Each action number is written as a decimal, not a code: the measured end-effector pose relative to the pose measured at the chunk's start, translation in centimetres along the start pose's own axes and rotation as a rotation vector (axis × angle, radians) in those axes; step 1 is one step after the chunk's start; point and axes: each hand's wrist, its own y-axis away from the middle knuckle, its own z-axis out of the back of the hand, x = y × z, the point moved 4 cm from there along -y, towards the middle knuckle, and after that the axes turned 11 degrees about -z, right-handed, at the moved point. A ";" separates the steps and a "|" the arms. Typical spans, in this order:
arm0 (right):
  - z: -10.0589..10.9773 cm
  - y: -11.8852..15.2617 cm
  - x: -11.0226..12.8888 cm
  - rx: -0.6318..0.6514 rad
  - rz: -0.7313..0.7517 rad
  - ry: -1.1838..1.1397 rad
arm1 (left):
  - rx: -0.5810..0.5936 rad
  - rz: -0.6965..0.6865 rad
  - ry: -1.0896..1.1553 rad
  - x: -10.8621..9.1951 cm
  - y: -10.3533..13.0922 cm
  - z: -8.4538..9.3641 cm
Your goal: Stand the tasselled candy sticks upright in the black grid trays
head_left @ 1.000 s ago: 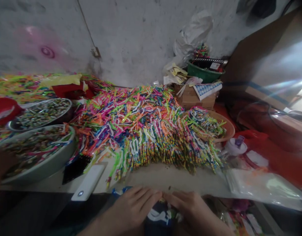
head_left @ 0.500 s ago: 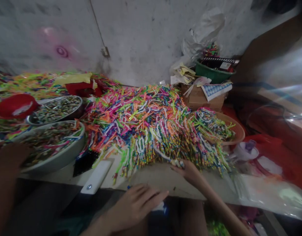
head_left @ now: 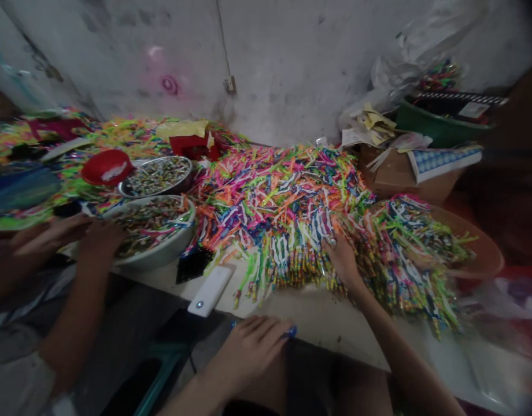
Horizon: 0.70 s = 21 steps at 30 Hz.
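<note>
At the front edge of a large pile of bright ribbon strips (head_left: pixel 266 190) is my right hand (head_left: pixel 344 260). Its fingers are drawn together among white strips and thin banded sticks (head_left: pixel 298 263), and what is in them is hidden by blur. My left hand (head_left: pixel 252 349) is lower, at the table's near edge, with fingers curled over something. Small shiny blue ends (head_left: pixel 291 331) show on both sides of that hand; the rest of the object is covered.
A white handle-like block (head_left: pixel 211 290) lies on the table edge beside a black piece (head_left: pixel 194 266). To the left are a pale basin (head_left: pixel 157 260), a metal bowl (head_left: pixel 185 182) and a co-worker's arms (head_left: pixel 90 271). An orange basin (head_left: pixel 487 248) and cardboard box (head_left: pixel 400 176) stand right.
My right hand has moved up onto the pile's front edge; the white-ribboned piece it held no longer shows clearly. My left fingers have curled. The view has turned left, showing more of the co-worker.
</note>
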 end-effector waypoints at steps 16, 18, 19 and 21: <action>5.6 14.7 5.3 0.692 0.347 0.114 | 0.020 0.008 -0.079 1.2 -2.1 0.6; 5.9 14.8 5.1 0.649 0.373 0.164 | 0.014 -0.027 -0.121 0.9 -2.4 1.0; 6.0 14.8 5.0 0.633 0.381 0.167 | 0.014 -0.044 -0.138 0.7 -2.5 1.2; 6.3 14.9 5.0 0.620 0.386 0.148 | 0.017 -0.080 -0.171 0.5 -2.7 1.4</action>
